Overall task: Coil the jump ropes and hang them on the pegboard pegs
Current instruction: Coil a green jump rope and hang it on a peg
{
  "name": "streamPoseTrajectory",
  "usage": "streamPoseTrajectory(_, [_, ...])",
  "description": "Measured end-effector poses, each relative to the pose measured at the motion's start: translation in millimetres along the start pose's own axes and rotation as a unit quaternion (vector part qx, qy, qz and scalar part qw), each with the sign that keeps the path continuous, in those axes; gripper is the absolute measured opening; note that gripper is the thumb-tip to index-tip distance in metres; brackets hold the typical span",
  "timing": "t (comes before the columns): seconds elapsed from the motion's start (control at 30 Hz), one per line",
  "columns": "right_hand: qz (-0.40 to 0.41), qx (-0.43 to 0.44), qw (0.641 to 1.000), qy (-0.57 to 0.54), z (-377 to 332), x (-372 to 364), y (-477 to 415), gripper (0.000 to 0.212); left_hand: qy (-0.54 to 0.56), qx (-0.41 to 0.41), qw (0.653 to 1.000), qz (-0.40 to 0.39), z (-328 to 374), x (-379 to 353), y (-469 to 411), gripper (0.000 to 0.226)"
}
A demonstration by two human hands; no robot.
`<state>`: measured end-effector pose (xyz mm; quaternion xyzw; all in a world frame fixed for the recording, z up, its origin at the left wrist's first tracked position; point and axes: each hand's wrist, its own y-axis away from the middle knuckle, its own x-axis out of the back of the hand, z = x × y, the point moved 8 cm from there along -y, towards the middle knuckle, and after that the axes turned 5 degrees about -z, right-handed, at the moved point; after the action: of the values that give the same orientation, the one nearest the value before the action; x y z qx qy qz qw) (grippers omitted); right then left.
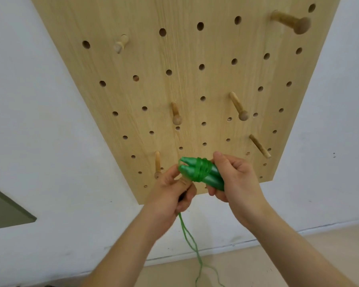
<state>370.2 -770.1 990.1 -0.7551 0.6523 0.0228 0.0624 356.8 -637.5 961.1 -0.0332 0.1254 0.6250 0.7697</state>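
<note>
We grip two green jump rope handles [203, 172] in our right hand [234, 179] before the wooden pegboard [184, 79]; our left hand [174, 191] pinches the trailing rope [188, 235]. Slack tension could let the wraps slide off.

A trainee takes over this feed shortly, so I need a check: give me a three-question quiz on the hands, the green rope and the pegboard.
1. True or false: a rope already hangs on one of the wooden pegs of the light wooden pegboard.
2. The right hand grips: A the two green plastic jump-rope handles, B a peg, C nothing.
3. Which hand holds the loose green cord trailing down?
Key: 1 false; 2 A; 3 left hand.
</note>
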Motion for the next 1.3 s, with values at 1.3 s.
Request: streamPoseTrajectory(1.3, [-0.190, 0.061, 0.874, 0.442, 0, -30, -4, 0.044, -0.769, -0.355, 0.524, -0.082, 61, -48, 43, 0.038])
